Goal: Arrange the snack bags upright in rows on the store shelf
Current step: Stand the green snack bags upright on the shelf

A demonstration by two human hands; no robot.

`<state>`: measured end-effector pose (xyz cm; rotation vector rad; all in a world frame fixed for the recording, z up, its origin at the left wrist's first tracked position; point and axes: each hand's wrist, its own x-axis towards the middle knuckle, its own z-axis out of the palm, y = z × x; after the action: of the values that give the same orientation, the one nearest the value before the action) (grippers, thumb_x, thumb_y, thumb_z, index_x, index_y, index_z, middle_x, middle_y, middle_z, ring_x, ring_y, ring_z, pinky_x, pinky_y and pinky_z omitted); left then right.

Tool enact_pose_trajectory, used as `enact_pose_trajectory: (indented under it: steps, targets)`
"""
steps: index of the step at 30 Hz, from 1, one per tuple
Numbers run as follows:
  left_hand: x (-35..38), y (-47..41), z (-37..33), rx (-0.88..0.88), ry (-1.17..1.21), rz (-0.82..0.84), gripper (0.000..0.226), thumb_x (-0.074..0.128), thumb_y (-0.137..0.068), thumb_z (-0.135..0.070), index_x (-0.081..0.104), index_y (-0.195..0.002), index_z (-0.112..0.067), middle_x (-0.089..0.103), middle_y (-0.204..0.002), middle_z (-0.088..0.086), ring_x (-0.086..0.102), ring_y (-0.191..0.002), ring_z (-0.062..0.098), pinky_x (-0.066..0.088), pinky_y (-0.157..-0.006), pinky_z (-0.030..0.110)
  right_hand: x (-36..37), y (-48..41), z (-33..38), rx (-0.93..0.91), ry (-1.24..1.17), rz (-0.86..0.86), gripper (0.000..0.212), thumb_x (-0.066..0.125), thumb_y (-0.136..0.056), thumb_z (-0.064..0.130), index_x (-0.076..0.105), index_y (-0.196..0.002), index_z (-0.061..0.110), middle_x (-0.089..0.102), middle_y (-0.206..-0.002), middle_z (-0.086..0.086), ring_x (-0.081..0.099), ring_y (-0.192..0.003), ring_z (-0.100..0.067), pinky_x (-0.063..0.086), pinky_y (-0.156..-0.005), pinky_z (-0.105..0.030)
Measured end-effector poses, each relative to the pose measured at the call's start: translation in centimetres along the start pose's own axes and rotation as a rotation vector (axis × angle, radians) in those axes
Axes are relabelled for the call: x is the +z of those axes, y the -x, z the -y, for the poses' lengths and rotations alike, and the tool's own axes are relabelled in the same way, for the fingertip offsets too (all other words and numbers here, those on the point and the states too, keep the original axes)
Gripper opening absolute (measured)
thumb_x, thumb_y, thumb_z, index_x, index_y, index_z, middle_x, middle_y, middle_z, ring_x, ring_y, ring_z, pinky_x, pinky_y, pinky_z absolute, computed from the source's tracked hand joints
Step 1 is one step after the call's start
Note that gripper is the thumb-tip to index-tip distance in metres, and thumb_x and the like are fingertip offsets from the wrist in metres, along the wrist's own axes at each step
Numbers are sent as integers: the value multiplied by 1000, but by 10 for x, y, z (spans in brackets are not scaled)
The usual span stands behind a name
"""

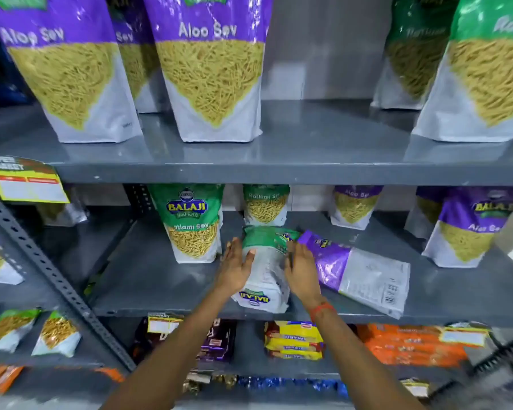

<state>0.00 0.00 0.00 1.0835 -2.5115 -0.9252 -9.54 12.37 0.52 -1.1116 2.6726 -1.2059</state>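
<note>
On the grey metal middle shelf (pixel 148 279), a green-topped Ratlami Sev pouch (pixel 194 223) stands upright at the left, printed face forward, apparently the start of a front row. Just right of it, the left hand (pixel 234 266) lies open along the left side of a green-and-white plastic snack bag lying flat (pixel 267 264), thumb on its back panel, fingers spread rather than clenched. The right hand (pixel 301 269) flanks the other side, fingers likewise loose and extended; whether they press the bag I cannot tell. The paired hands suggest they are bracketing it to tip it up. Its long axis runs front to back, green top toward the shelf's rear, base at the front edge. Touching it on the right, a purple-and-silver pouch (pixel 356 269) also lies flat, angled, top pointing back-left.
</note>
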Motion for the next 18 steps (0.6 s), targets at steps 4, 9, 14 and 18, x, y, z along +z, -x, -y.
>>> enact_pose_trajectory:
  steps: [4, 9, 14, 18]
  targets:
    - [-3, -30, 17, -137, 95, 106, 39, 36, -98, -26, 57, -114, 2, 64, -102, 36, 62, -96, 42, 47, -78, 42, 20, -16, -9, 267, 209, 242, 32, 42, -94, 16, 56, -106, -10, 60, -112, -34, 57, -107, -42, 46, -89, -44]
    - [-4, -54, 26, -237, 211, -4, 26, 52, -87, -1, 60, -90, 23, 64, -99, 41, 63, -95, 46, 47, -82, 52, 19, -42, -15, 376, 374, 399, 39, 43, -95, 28, 56, -110, -6, 61, -120, -27, 57, -115, -38, 47, -92, -40]
    - [4, -57, 32, -363, 379, -65, 24, 58, -80, 3, 60, -94, 23, 64, -101, 40, 63, -95, 47, 49, -77, 48, 21, -46, -35, 598, 26, 480, 19, 56, -85, 13, 51, -70, 4, 64, -50, -6, 68, -80, -27, 57, -73, -33]
    - [7, -55, 35, -425, 479, -75, 20, 61, -78, -2, 66, -91, 13, 69, -97, 32, 67, -89, 38, 45, -67, 37, 22, -54, -30, 554, 65, 471, 41, 50, -91, 26, 37, -57, 9, 64, -86, -21, 62, -86, -22, 47, -89, -32]
